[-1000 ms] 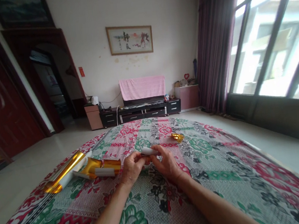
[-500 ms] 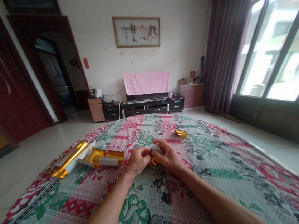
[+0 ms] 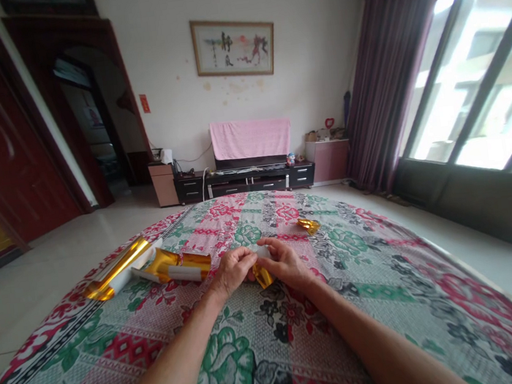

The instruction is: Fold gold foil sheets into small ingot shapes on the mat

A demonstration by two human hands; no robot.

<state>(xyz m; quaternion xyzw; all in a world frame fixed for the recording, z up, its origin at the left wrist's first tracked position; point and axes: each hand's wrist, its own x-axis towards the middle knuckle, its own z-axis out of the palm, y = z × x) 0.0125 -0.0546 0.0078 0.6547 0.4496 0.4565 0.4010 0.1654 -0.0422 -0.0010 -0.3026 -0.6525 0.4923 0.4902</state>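
My left hand (image 3: 233, 270) and my right hand (image 3: 283, 261) meet over the middle of the patterned cloth (image 3: 300, 335), both pinched on one small piece of gold foil paper (image 3: 262, 273) with a white back. A corner of the gold paper hangs down between the two hands. To the left lie several curled gold foil sheets (image 3: 148, 267). Beyond my right hand sits a small folded gold paper piece (image 3: 308, 225).
The flowered cloth covers a wide surface whose far edge curves round. Past it stand a low black TV cabinet (image 3: 246, 182) with a pink cloth over the screen, a dark wooden door (image 3: 7, 159) on the left, and purple curtains (image 3: 385, 72) by large windows on the right.
My hands have kept working the small paper: the white roll seen a second ago is now folded down, and a gold corner hangs below my fingers. The camera has shifted slightly.
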